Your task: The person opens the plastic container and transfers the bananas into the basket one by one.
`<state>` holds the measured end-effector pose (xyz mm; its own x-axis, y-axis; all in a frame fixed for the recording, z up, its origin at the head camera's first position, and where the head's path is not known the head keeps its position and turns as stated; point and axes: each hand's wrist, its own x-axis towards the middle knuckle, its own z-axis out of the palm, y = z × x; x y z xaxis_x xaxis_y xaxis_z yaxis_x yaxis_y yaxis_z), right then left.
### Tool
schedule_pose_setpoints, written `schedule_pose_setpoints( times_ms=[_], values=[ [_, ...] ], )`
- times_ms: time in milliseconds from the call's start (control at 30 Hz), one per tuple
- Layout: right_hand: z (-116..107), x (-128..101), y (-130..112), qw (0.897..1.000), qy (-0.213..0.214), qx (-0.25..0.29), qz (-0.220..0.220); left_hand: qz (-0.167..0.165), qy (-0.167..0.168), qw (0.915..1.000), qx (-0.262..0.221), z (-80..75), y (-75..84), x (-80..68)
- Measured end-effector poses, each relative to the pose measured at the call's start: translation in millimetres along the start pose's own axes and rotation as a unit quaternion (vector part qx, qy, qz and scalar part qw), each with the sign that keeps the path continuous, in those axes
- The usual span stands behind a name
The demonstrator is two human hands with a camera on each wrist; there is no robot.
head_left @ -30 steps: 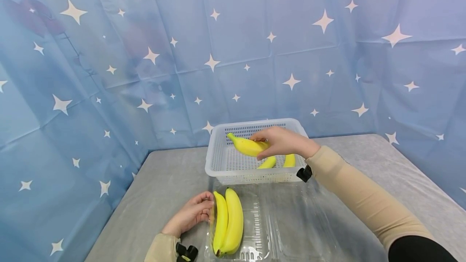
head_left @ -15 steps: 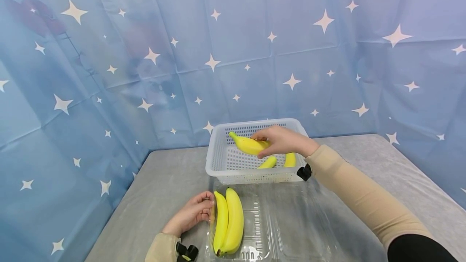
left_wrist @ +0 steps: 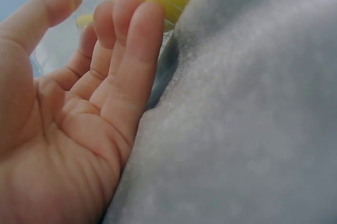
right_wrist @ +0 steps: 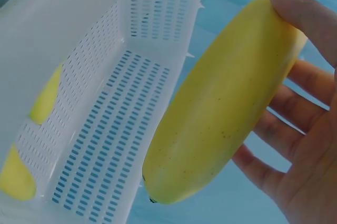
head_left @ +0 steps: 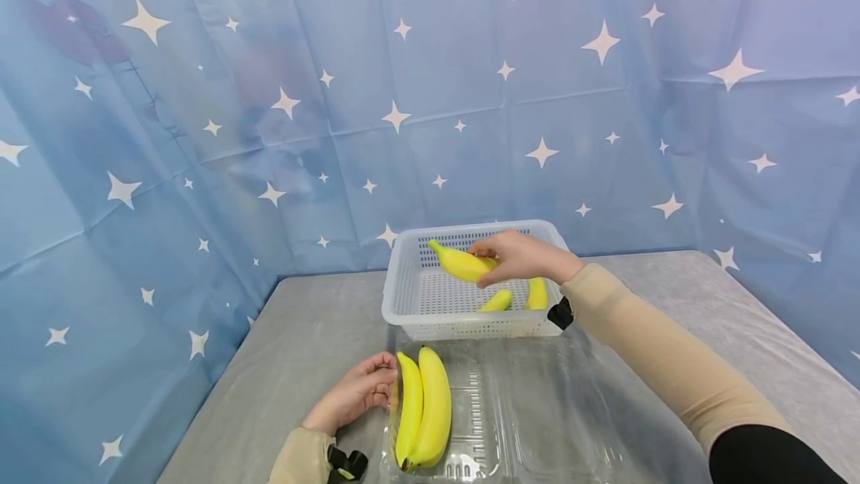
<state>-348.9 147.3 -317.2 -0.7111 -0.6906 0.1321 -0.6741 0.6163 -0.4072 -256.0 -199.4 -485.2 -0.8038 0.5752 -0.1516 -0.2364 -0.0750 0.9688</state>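
Observation:
In the head view my right hand (head_left: 520, 256) grips a yellow banana (head_left: 462, 263) above the white basket (head_left: 403, 282). Its green stem points left. The right wrist view shows the thumb on one side of this banana (right_wrist: 216, 108) and the fingers behind it. Two more bananas lie in the basket, partly hidden by its front wall. Below, a clear plastic clamshell container (head_left: 473, 424) holds two bananas (head_left: 433, 409) side by side along its left wall. My left hand (head_left: 363, 391) touches that wall from outside, fingers loosely bent, thumb apart from them in the left wrist view.
The clamshell's clear lid (head_left: 558, 417) lies unfolded to the right of its tray. Directly behind it stands the basket, near the back edge of the grey cloth-covered table (head_left: 322, 312). A blue star-patterned curtain (head_left: 376, 81) hangs behind and at both sides.
The right hand and its banana have risen slightly within the head view. The left hand and the bananas in the container keep their places; the view itself has shifted a little.

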Motion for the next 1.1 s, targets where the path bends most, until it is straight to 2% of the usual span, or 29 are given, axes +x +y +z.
schedule_pose_setpoints(
  times_ms=[700,1100],
  values=[
    [-4.7,7.1,17.8,0.999,-0.006,0.016,0.034,-0.001,-0.003,1.0,0.006,1.2,-0.3,-1.5],
    [-9.0,15.7,22.4,0.999,-0.006,0.01,0.034,-0.003,-0.002,1.0,0.006,0.8,-0.2,-1.8]
  ],
)
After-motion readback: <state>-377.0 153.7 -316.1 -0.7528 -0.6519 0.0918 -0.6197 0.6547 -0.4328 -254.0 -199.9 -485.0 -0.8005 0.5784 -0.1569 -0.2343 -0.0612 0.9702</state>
